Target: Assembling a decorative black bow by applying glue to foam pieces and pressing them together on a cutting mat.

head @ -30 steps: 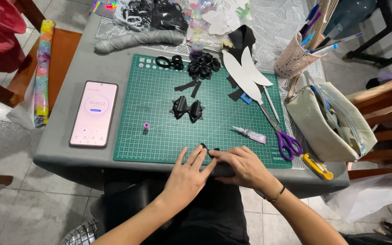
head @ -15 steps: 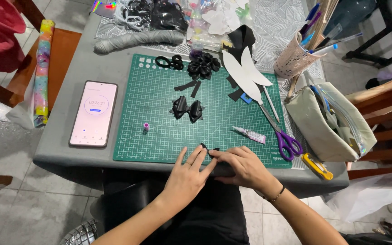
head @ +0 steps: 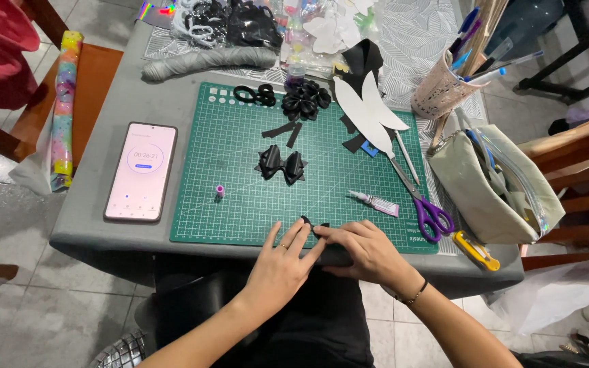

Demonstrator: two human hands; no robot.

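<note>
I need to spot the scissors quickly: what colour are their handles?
Purple handles on the scissors, seen clearly in the head view.

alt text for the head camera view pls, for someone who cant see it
Both hands, left hand and right hand, press a small black piece at the near edge of a green cutting mat on a grey table. On the mat lie a black bow, a glue tube and purple-handled scissors; a phone lies to its left.
</note>
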